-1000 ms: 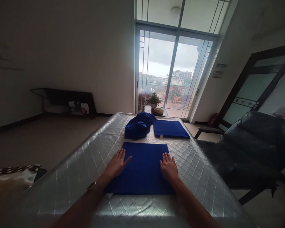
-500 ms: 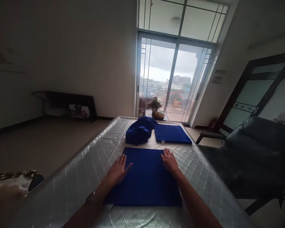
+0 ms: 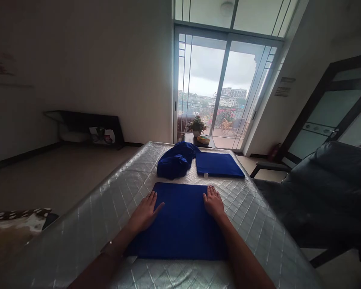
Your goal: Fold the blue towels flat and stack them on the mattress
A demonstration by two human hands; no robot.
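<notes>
A: Where is the blue cloth (image 3: 180, 230) placed?

B: It is laid flat, as a rectangle, on the near middle part of the silver cover (image 3: 258, 230). At its near left corner a small pale piece (image 3: 132, 259) is seen; what this is cannot be told.

A: And how are the left hand (image 3: 142, 213) and the right hand (image 3: 214, 202) arranged?

B: The left one is rested, back upward, on the left edge of the cloth. Its fingers are held narrow, side by side, but its thumb is spread wide toward the middle. Behind it a wristband (image 3: 108, 246) is worn. The right one is rested flat at the far right part of the cloth; its fingers are straight and only slightly parted.

A: What is found farther away?

B: Beyond the far edge, to the left, a crumpled cloth (image 3: 176, 162) is heaped. To the right of it a second cloth (image 3: 219, 163) is laid flat, with a white tag (image 3: 206, 175) shown at its near edge.

A: And around the cover?

B: On the right a black chair (image 3: 325, 192) is placed. At the far side a plant (image 3: 197, 124) is stood on a small table (image 3: 211, 141), before the glass door (image 3: 204, 60).
</notes>
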